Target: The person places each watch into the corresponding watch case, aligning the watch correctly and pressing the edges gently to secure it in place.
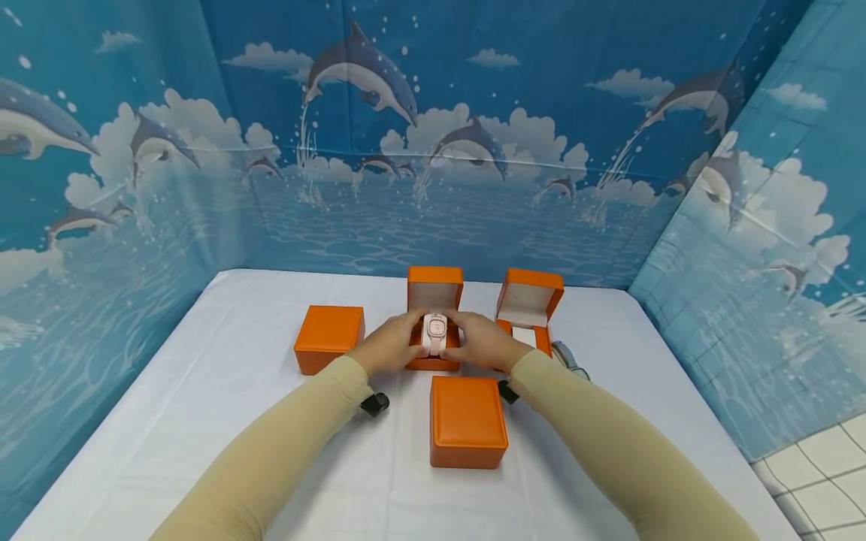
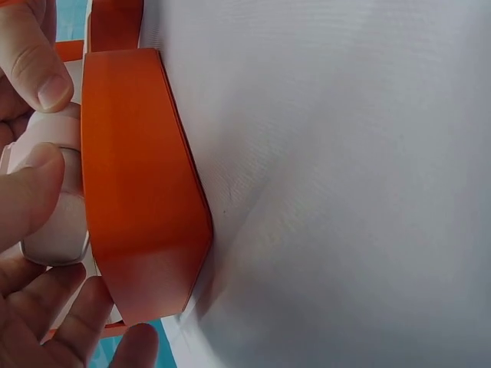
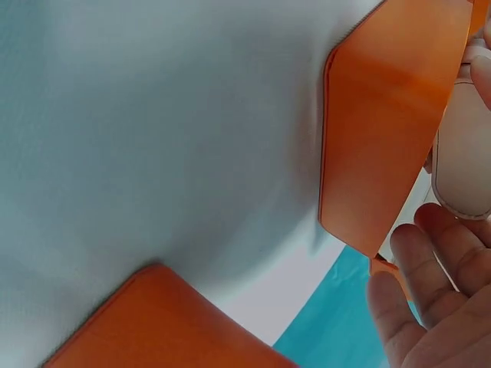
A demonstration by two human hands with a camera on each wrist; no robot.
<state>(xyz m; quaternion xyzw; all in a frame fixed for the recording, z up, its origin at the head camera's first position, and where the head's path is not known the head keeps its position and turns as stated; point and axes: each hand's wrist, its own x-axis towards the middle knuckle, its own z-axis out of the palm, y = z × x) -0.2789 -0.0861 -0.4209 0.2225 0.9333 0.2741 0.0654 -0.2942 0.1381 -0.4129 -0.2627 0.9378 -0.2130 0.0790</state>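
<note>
A wristwatch with a pink strap and squarish face sits round a pale cushion at the open orange watch box. My left hand holds it from the left, thumb on the strap by the cushion. From the other side my right hand grips it, its thumb at the strap and its fingers behind the cushion. In the wrist views the cushion overlaps the box's inner edge. The box's lid stands raised behind the watch.
A second open orange box with a white inside stands to the right, a grey-strapped watch beside it. Closed orange boxes sit at the left and in front. A white cloth covers the table; dolphin-print curtains hang around.
</note>
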